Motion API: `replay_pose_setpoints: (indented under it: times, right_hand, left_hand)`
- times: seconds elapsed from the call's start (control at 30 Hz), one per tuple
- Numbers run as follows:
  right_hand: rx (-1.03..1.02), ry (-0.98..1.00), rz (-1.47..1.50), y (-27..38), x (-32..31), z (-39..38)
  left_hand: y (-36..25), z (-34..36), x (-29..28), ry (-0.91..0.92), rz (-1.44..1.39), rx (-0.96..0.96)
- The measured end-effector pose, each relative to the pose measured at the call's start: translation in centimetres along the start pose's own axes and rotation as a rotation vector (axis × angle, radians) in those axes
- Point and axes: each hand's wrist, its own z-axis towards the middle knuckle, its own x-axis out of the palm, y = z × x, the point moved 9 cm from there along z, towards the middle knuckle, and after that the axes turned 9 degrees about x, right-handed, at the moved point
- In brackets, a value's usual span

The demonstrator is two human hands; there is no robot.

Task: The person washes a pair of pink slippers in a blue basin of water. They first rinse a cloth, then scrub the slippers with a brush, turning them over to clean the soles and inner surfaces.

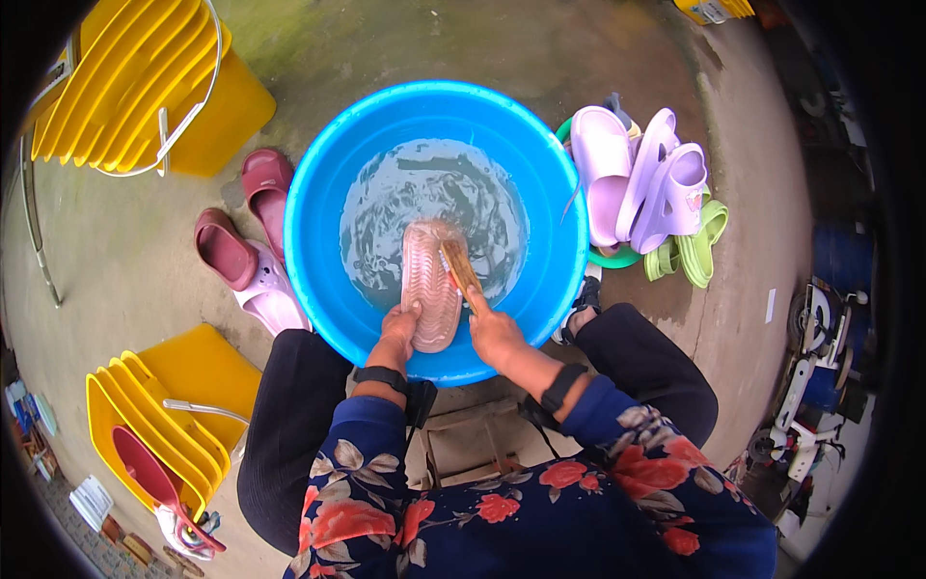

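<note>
Pink, wavy-ridged shoe [430,280] lies between the left hand [397,328], clamped on its edge, and the right hand [495,338]. The latter closes round a wooden brush [464,266].

Can enter blue basin [555,222] from above, over open water [371,207] beyond pink slipper [424,289] and brush [461,265]. Can cross floor [338,48] past far rim. Blocked right by lilac slip-ons [603,174] and lime-green clogs [702,246], left by maroon clogs [222,249] and yellow buckets [222,116]. Flanked near side by knees [656,352].
</note>
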Motion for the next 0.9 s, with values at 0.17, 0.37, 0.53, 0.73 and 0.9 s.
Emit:
replay_pose_setpoints:
  times: [0.17,0.37,0.53,0.73,0.9]
  right_hand:
    - [0.033,-0.053,0.021,0.6,-1.6,2.2]
    - [0.172,0.055,0.056,-1.5,-0.8,0.7]
    - [0.106,0.023,0.059,-0.9,-1.1,0.5]
    - [0.058,0.019,0.090,1.3,-0.7,1.1]
    - [-0.071,0.017,-0.033,1.9,1.8,-1.9]
  left_hand:
    - [-0.4,-0.1,-0.2,-0.032,0.029,0.040]
    - [-0.3,-0.3,-0.1,-0.014,0.013,0.002]
    - [-0.1,-0.1,0.1,0.008,0.023,0.003]
    - [0.3,0.5,0.2,0.072,0.005,0.022]
    - [0.6,1.1,0.2,0.115,-0.042,-0.004]
